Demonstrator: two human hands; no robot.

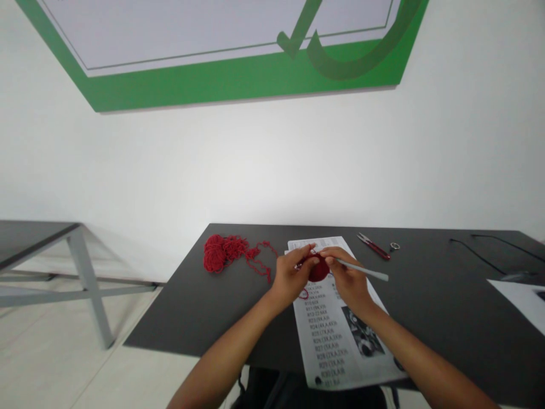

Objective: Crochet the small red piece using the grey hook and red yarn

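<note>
Pinched in my left hand (292,271) is a small round piece of red crochet work (318,269), held above a printed sheet. My right hand (347,278) grips a crochet hook (369,273) with a light grey handle that sticks out to the right. The hook's tip meets the upper edge of the red piece, mostly hidden by fingers. Loose red yarn (260,267) trails across the table from a red ball of yarn (215,253) at the left. Under my hands lies the pattern sheet (327,346), with printed rows and a dark photo.
Red-handled scissors or snips (374,246) lie to the right behind my hands, beside a small metal ring-shaped item (394,246). Farther right are dark glasses (517,276) and a white paper (522,304). The dark table (204,318) stands against a wall; another table (38,238) is at the left.
</note>
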